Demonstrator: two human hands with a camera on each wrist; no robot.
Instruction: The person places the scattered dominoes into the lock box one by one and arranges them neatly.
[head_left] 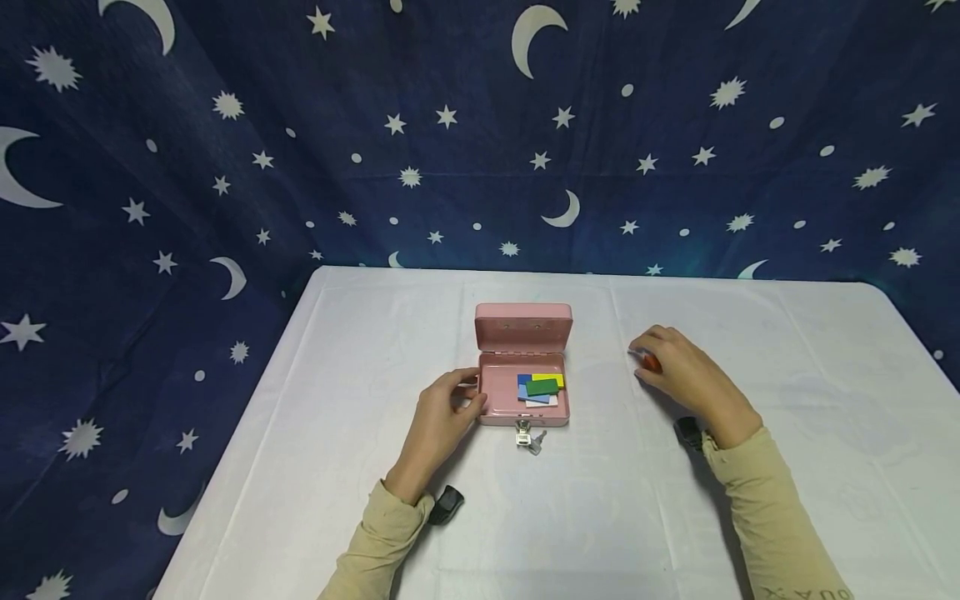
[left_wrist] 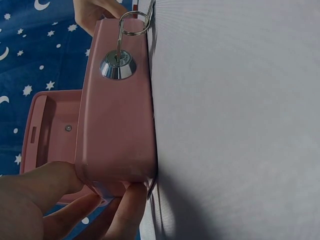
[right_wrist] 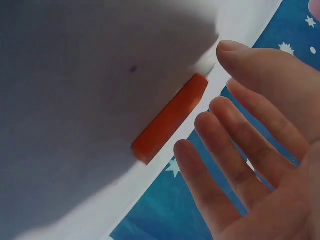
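A pink metal cash box [head_left: 489,400] stands on the table with its lid [head_left: 523,329] raised. Several flat coloured blocks [head_left: 542,387] lie at the right inside it. In the box's front lock [left_wrist: 118,66] sits a key with a ring [left_wrist: 134,24]. My left hand [head_left: 441,421] grips the box's left side, thumb at the front corner, fingers along the side wall. To the right of the box, my right hand [head_left: 686,375] hovers with loosely extended fingers [right_wrist: 220,145]. Just beside them lies an orange-handled object [right_wrist: 172,119] with a thin greyish tip; its kind is unclear.
A white cloth [head_left: 360,350] covers the table. Behind it and at the left hangs a dark blue curtain [head_left: 450,200] with moons and stars. A second key [head_left: 536,443] hangs from the ring at the box's front.
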